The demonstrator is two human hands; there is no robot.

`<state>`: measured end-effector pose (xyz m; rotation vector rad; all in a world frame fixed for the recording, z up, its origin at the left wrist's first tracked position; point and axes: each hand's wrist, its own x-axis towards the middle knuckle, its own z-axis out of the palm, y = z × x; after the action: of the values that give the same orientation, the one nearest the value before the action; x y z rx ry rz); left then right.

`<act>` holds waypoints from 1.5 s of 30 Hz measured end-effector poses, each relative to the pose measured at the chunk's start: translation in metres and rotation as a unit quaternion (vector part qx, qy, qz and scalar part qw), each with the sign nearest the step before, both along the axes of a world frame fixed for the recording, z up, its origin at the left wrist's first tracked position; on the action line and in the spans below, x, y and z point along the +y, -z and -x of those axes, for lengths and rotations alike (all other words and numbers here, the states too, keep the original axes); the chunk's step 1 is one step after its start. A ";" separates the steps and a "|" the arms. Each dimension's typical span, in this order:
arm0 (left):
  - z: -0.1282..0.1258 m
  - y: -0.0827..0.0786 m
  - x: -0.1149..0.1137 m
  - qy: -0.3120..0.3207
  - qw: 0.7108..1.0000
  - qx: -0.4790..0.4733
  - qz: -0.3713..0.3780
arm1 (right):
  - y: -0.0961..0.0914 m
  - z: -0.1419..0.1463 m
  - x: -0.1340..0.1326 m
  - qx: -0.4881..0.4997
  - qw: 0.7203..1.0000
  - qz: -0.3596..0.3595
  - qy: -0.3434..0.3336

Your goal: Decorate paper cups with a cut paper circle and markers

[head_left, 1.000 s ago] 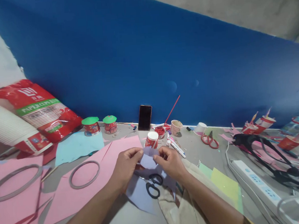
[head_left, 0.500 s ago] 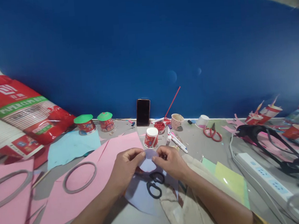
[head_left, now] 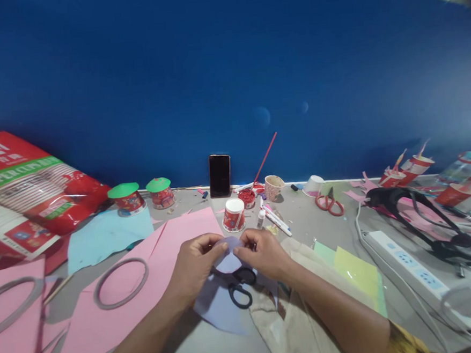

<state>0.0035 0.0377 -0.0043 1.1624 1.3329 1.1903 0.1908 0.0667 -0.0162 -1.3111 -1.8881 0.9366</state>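
Lilac paper piece (head_left: 228,262), small and rounded, sits between our two hands, over the middle of the near tabletop (head_left: 227,352). Off to our left spreads a large pink sheet (head_left: 156,257); directly below the piece lies a bigger lilac sheet (head_left: 214,304). Our left hand (head_left: 199,262) pinches the piece at its upper left edge, and our right hand (head_left: 265,252) pinches it at the upper right, so neither is nearer: both touch it. From the left hand it lies to the right; from the right hand, to the left. We make out no clear long axis. Just beyond our fingertips, apart from the piece, a red cup (head_left: 234,218) stands upside down. Black-handled scissors (head_left: 249,302) rest on the lilac sheet, handles towards us; we cannot see their blades.
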 end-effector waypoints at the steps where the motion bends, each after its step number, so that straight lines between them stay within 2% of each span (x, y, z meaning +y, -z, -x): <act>1: 0.000 0.001 0.000 0.002 1.000 0.003 -0.001 | 0.000 0.000 0.000 -0.003 1.000 -0.001 -0.002; 6: 0.000 0.002 0.001 0.007 0.999 0.029 -0.015 | -0.005 0.000 -0.002 0.001 1.000 -0.012 -0.012; 12: -0.002 -0.003 -0.004 0.032 0.999 0.024 -0.015 | -0.005 0.000 -0.003 0.078 0.996 -0.027 -0.029; 20: -0.005 -0.006 -0.006 0.059 0.996 0.068 -0.014 | -0.005 0.001 -0.004 0.037 0.991 -0.123 -0.025; 26: -0.003 -0.007 -0.007 0.072 0.992 0.104 -0.018 | -0.008 0.003 -0.007 0.031 0.996 -0.085 -0.021; 33: 0.002 0.003 -0.001 0.038 0.999 0.027 -0.005 | -0.008 0.003 -0.006 0.047 0.998 -0.047 0.019; 35: 0.001 0.003 -0.001 0.051 0.998 0.020 0.001 | -0.008 0.003 -0.006 0.046 0.998 -0.043 0.021; 39: -0.002 -0.002 -0.004 0.091 0.993 0.079 -0.001 | -0.008 0.003 -0.008 0.040 0.998 -0.048 0.006; 42: -0.004 -0.005 -0.005 0.092 0.986 0.136 -0.005 | -0.006 0.003 -0.008 0.034 0.996 -0.083 -0.003; 45: -0.004 -0.007 -0.007 0.088 0.985 0.148 -0.015 | -0.005 0.003 -0.008 0.025 0.993 -0.118 -0.007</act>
<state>0.0079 0.0311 0.0023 1.4903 1.3992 0.9374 0.1875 0.0584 -0.0114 -1.1244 -1.9069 0.7195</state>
